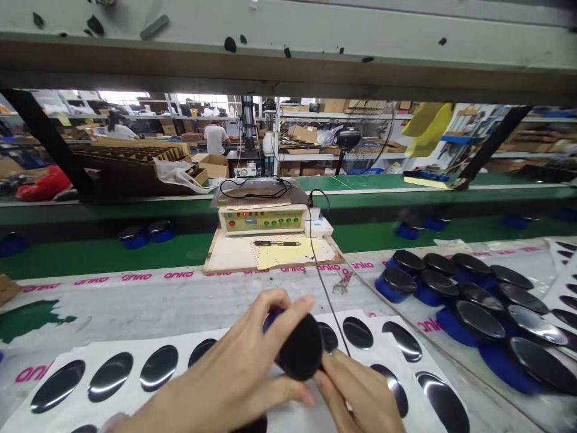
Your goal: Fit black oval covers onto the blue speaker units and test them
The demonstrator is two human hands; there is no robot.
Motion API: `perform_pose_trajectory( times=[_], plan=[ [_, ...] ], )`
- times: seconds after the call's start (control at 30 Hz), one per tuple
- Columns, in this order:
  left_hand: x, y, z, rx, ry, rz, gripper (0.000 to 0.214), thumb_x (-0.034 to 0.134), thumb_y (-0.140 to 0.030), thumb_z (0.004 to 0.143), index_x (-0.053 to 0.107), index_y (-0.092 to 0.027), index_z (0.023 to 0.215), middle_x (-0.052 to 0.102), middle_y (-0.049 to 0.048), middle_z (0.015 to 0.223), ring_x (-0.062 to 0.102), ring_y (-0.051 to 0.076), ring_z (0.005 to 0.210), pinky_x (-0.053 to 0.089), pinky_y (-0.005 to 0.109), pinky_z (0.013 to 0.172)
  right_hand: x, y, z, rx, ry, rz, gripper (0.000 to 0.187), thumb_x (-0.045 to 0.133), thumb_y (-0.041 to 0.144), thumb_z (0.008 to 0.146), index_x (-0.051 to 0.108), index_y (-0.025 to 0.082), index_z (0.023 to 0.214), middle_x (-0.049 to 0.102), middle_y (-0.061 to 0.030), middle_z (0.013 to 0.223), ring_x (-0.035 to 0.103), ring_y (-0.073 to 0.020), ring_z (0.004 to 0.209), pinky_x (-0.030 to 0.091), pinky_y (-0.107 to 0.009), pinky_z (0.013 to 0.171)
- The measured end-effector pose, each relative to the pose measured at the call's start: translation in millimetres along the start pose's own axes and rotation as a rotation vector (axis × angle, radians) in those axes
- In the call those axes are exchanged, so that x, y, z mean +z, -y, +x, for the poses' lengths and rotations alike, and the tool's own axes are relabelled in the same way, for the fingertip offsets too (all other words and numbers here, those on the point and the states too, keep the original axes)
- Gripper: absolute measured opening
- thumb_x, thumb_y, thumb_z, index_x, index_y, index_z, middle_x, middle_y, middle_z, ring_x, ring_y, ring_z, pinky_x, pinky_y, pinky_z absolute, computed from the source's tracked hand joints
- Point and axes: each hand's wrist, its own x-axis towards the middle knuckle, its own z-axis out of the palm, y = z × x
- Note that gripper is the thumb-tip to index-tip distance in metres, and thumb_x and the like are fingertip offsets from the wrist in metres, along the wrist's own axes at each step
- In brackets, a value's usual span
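Note:
My left hand (243, 361) is closed around a round piece (301, 350) with a flat black face and a blue side, tilted so the face points toward me. The fingertips of my right hand (360, 391) are pressed together at the lower right rim of this piece; whether they also pinch something thin there cannot be seen. Beneath both hands lie white sheets (180, 340) bearing glossy black oval-looking discs (159, 368). Another sheet of such discs (402, 341) lies by my right hand.
Several blue pieces with glossy black tops (478, 322) stand grouped at right. A control box (264, 220) with buttons sits ahead, a pen (277, 243) before it. A black cable (322, 282) runs down toward my hands. More pieces (134, 236) stand on the green belt (85, 252). A shelf (288, 54) hangs overhead.

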Motion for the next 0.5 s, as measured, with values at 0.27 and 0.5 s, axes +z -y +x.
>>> perform_pose_trajectory(
  times=[0.27,0.5],
  plan=[
    [12.6,76,1,-0.344,-0.1,0.034,0.057,0.058,-0.031,0.082,0.035,-0.028,0.135,0.053,0.0053,0.127,0.055,0.026,0.117,0.046,0.04,0.099,-25,-30,-13,0.12,-0.084,-0.063,0.014,0.048,0.013,0.093,0.059,0.015,0.101,0.065,-0.0049,0.072,0.064,-0.0165,0.062,0.05,-0.024,0.057],
    [22.5,75,53,-0.391,-0.115,0.033,0.053,0.055,-0.03,0.086,0.036,-0.019,0.135,0.028,0.0159,0.146,0.019,0.042,0.137,0.016,0.066,0.107,-50,-39,-35,0.302,-0.172,0.047,0.012,0.053,0.031,0.093,0.064,0.026,0.097,0.07,0.0001,0.078,0.067,-0.0142,0.069,0.051,-0.017,0.059]
  ],
)
